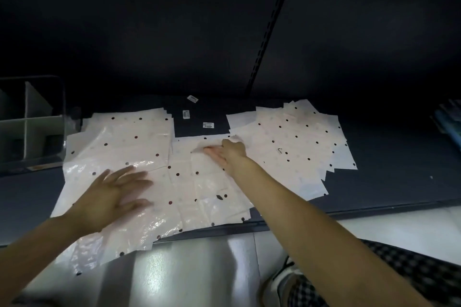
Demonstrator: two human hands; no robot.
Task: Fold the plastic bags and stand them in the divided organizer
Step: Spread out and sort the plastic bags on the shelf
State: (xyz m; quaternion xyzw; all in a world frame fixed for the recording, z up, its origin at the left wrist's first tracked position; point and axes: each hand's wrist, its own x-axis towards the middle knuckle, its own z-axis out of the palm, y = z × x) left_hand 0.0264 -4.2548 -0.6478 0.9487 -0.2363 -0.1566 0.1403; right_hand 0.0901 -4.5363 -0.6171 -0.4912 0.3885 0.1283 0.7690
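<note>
Many pale pink plastic bags with dark dots lie spread on a dark bench. One large bag lies flat on the left side, and its near edge hangs a little over the front edge of the bench. A middle bag lies beside it and partly overlaps it. On the right, a loose heap of bags lies fanned out, with the sheets on top of each other.

The left hand lies flat on the large bag, with the fingers straight and spread, pointing to the right; it presses on the plastic and grasps nothing. The right hand reaches over the far part of the middle bag, near the edge of the heap. Its fingers point to the left and seem to lie on the plastic, but they are blurred, so I cannot tell if they pinch the bag or only press it.

The divided organizer stands at the far left of the bench, just beside the large bag. It is clear, with pale dividers inside. Three small white labels lie on the bench, far from the person, between the two groups of bags
</note>
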